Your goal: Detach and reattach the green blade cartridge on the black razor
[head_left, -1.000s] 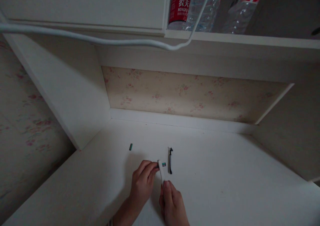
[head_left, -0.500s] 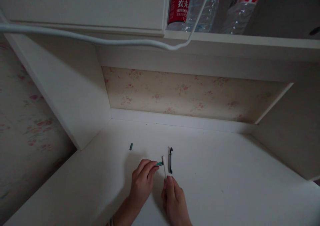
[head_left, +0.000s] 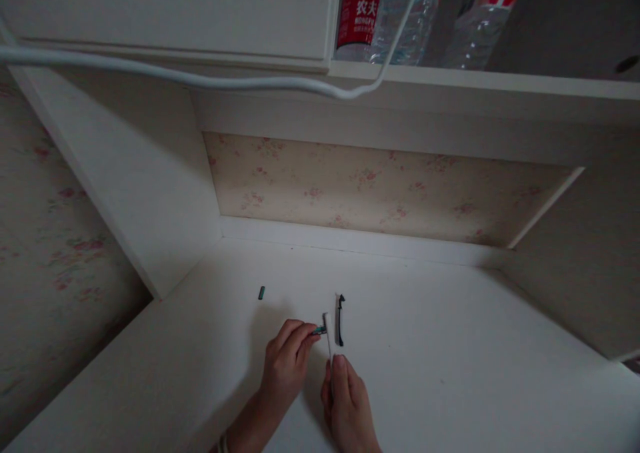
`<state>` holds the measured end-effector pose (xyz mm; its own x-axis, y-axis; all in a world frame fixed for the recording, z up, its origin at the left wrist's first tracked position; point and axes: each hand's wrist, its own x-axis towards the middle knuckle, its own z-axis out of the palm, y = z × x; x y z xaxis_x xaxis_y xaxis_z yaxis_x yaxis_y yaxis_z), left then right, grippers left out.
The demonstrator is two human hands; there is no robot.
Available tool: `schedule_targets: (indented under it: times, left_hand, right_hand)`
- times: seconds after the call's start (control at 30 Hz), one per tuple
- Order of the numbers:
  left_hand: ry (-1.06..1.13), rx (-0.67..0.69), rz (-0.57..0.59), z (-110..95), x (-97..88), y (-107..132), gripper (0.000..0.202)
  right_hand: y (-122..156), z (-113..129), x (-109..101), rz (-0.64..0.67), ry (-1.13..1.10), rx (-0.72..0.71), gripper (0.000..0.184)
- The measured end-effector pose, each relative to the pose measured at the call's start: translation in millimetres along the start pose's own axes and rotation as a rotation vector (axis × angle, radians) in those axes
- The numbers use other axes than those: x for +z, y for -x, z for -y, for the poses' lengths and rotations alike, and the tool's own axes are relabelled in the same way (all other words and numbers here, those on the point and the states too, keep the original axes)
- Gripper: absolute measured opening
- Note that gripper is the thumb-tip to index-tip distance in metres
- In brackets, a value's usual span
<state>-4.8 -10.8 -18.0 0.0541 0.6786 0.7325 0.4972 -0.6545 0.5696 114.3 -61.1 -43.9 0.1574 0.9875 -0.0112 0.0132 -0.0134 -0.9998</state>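
My left hand (head_left: pixel 287 359) is closed, pinching a small green-and-dark razor cartridge (head_left: pixel 319 331) between thumb and fingertips. My right hand (head_left: pixel 349 399) is wrapped round the handle of a slim white toothbrush (head_left: pixel 329 329), its head pointing up and away from me. The brush head meets the end of the cartridge; its bristles are too small to make out. Just right of the brush, a black razor handle (head_left: pixel 341 323) lies lengthwise on the white desk (head_left: pixel 425 319). A second green-and-dark cartridge (head_left: pixel 261 293) lies farther back to the left.
A white cable (head_left: pixel 225 83) hangs across the upper view. Above the desk, a shelf (head_left: pixel 450 79) carries several plastic bottles (head_left: pixel 357 16). White side panels (head_left: pixel 145 186) and a flowered wall (head_left: pixel 310 186) enclose the desk's back.
Hardly anything differs. Both hands keep their grips, with only a slight shift of the right hand and the brush; the lying razor handle and cartridge stay in place.
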Motion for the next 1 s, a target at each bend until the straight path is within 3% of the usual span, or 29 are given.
schedule_targets:
  times: [0.23,0.77,1.0]
  left_hand:
    - [-0.003,-0.013,-0.007,0.0,-0.2,-1.8,0.013]
    - [-0.027,-0.045,-0.012,-3.1,-1.4,-2.3,0.015]
    - [0.013,-0.026,-0.025,-2.9,-1.7,-2.5,0.013]
  right_hand:
    - [1.7,-3.0,1.9,0.034,-0.069,0.048,0.050]
    - [2.6,0.5,0.6,0.094,0.194,-0.070,0.048]
    - [1.1,0.1,-2.5,0.037,0.256,-0.117,0.047]
